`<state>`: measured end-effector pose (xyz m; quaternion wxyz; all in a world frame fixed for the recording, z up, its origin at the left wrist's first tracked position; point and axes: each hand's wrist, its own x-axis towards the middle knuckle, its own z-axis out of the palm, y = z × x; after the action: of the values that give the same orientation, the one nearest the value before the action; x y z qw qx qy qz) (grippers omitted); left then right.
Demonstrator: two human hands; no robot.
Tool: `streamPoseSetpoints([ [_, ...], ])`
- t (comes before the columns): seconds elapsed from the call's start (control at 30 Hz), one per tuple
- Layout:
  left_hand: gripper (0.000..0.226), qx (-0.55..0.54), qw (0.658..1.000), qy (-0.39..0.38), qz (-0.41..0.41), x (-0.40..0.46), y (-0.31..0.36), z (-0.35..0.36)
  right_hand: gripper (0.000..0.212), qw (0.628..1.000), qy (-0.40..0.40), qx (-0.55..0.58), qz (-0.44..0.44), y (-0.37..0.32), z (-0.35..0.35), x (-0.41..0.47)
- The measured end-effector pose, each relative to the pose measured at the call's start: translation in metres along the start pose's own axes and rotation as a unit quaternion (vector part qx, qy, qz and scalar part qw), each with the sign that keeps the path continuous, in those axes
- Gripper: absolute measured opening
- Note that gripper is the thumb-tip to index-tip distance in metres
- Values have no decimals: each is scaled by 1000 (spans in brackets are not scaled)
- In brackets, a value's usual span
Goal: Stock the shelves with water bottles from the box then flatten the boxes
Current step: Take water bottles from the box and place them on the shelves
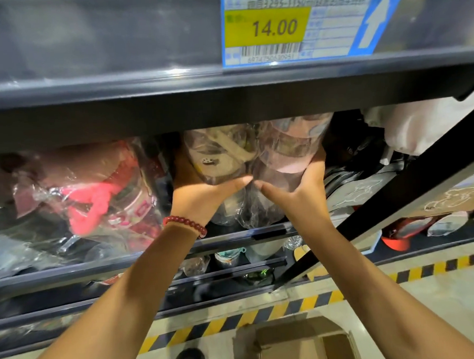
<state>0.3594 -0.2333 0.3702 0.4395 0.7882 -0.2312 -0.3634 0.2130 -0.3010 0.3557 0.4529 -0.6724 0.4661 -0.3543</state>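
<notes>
A dark metal shop shelf [225, 96] is filling the view, carrying a blue and yellow price label [298, 23] on its front edge, with a floor striped in yellow and black hazard tape [348, 292] lying below it. Just under the shelf edge, two water bottles in clear plastic wrap are being pushed in side by side: a beige bottle [215, 155] and a pink bottle [289, 148], touching each other. The left hand [203, 192], with a red bead bracelet [184, 224] at its wrist, is cupping the beige bottle from below, fingers curled round it; the right hand [300, 186] is gripping the pink one the same way. They are probably light and stiff, being empty plastic drinkware, but the loose wrap looks slippery, so holding low round the body seems safest. To the left of the pair, a bright pink wrapped bottle [101, 198] is lying on the same level. Far below the shelf, one open cardboard box [296, 345] is sitting on the floor, not yet flattened.
</notes>
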Motion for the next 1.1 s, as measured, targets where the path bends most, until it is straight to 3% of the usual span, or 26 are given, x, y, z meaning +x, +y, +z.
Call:
streamPoseSetpoints([
  [0.1,55,105,992,23,59,-7,-13,1,59,999,-26,-38,26,11,0,-6],
  [0.17,63,104,989,53,93,-11,-20,6,57,998,-37,-41,32,18,1,-8],
  [0.3,46,106,985,110,84,-10,-23,13,63,998,-40,-35,23,19,2,-7],
  [0.43,51,145,983,95,55,-3,-18,15,61,998,-26,-53,20,21,4,2],
  [0.53,45,100,991,90,5,1,-12,18,66,998,-2,-61,10,23,8,14],
  [0.63,26,11,994,56,-91,6,-12,18,63,1000,-3,-28,-7,24,12,25],
  [0.67,11,59,990,8,-130,6,-12,17,63,1000,3,-16,-13,25,13,29],
  [0.77,22,243,942,-120,-196,9,-12,12,64,999,18,29,-13,30,19,41],
  [1.1,40,379,901,-160,-136,23,-9,-3,67,998,25,28,-41,33,24,55],
])
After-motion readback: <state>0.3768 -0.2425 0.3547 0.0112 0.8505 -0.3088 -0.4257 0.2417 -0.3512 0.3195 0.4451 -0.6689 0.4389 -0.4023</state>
